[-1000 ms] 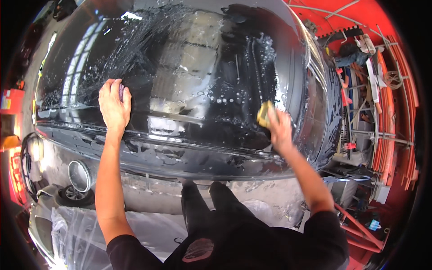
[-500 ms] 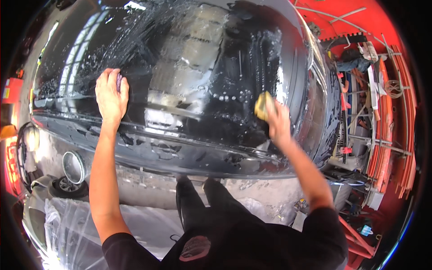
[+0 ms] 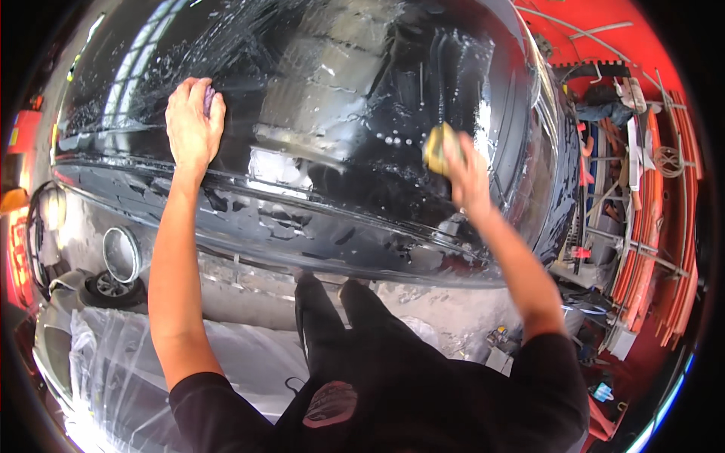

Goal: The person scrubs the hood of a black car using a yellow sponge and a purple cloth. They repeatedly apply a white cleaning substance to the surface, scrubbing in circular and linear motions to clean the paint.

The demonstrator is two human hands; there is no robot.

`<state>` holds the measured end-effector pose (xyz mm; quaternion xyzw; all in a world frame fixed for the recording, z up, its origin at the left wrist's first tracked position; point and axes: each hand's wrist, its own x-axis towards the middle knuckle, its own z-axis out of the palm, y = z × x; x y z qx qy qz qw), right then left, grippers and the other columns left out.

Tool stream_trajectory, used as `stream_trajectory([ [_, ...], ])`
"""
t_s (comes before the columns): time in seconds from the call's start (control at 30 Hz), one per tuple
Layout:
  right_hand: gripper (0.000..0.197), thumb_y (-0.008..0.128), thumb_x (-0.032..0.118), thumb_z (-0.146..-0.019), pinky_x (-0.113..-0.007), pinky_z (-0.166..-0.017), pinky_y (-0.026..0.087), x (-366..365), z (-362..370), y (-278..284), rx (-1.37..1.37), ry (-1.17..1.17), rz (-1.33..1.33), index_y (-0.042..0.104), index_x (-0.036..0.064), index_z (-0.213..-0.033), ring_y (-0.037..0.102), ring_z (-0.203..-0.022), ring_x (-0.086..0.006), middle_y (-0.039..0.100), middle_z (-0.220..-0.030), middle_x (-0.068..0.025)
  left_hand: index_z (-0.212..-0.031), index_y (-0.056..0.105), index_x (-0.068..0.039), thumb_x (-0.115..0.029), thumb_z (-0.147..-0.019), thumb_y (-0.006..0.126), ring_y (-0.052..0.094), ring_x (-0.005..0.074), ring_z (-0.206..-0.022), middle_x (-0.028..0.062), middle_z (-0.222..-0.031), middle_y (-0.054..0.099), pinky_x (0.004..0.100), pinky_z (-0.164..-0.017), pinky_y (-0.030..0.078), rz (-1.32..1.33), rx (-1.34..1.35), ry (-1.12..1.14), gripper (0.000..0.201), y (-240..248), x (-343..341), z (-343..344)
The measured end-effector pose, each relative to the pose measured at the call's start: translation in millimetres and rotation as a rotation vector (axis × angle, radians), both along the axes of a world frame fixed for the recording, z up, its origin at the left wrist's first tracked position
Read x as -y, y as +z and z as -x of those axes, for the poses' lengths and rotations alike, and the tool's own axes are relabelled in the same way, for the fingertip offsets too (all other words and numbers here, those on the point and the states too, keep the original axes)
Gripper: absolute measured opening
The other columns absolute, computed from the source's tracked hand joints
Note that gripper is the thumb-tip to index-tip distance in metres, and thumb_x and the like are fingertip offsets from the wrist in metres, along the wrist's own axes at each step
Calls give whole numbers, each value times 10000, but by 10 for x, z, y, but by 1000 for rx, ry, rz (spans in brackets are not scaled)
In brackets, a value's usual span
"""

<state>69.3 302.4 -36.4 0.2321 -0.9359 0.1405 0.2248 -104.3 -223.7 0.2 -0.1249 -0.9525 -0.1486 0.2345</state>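
A wet, dark car panel (image 3: 332, 158) curves across the view, streaked with water and foam and reflecting windows. On its right part my right hand (image 3: 470, 177) grips a yellow sponge (image 3: 436, 149), which is against the wet surface. My left hand (image 3: 192, 124) is farther left on the panel, fingers curled around a small purple piece (image 3: 209, 100); its kind is mostly hidden by the fingers. Along the panel's near edge the lower bodywork (image 3: 302, 234) shows dull grey, patchy areas.
Behind my legs, clear plastic sheeting (image 3: 249, 355) covers something. A bucket (image 3: 121, 254) and a wheel (image 3: 113, 289) are on the floor at left. Orange-red bars and metal poles (image 3: 642, 234) stack along the right, beside a red wall (image 3: 642, 38).
Both hands have moved a little farther forward over the panel, the right with the yellow sponge. Water streaks and bubbles near the sponge look different. The view has shifted slightly.
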Motion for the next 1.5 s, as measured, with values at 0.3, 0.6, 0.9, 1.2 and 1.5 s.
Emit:
stream_trajectory([
  [0.3,600,701,77,-957,-541,-1084,466,556,1066,207,-84,-169,43,619,141,-1548,596,-1279,-465,602,-1447,-256,-1332,699,-63,-276,-1019,687,618,385,-1269,162,-1348,666,499,-1109,473,3,-34,0,379,5,96,36],
  [0.6,581,741,72,-925,-507,-1073,483,551,1801,352,-135,-65,-43,673,155,-1496,611,-1268,-449,627,-1430,-264,-1301,716,-50,-259,-1001,704,621,376,-1271,152,-1339,671,495,-1109,471,-77,-7,-39,366,88,-88,72],
  [0.9,617,729,2,-878,-540,-1140,448,664,-86,221,133,-34,-4,689,89,-1487,596,-1349,-464,610,-1478,-270,-1310,707,-53,-270,-975,712,608,366,-1285,155,-1318,667,506,-1146,440,-74,-47,-11,399,-24,78,-4],
  [1.2,509,737,117,-960,-553,-990,503,1236,2372,447,-120,-136,-49,671,168,-1462,640,-1151,-449,650,-1346,-239,-1318,713,-47,-264,-980,712,605,378,-1288,166,-1316,665,507,-1152,434,-113,-59,-64,402,54,-108,106],
  [1.5,655,700,-14,-853,-565,-1139,437,992,381,396,121,136,-88,679,135,-1490,591,-1334,-485,583,-1511,-280,-1299,711,-68,-273,-984,705,603,386,-1291,164,-1325,664,506,-1152,442,-97,-44,-14,376,-45,-16,17],
])
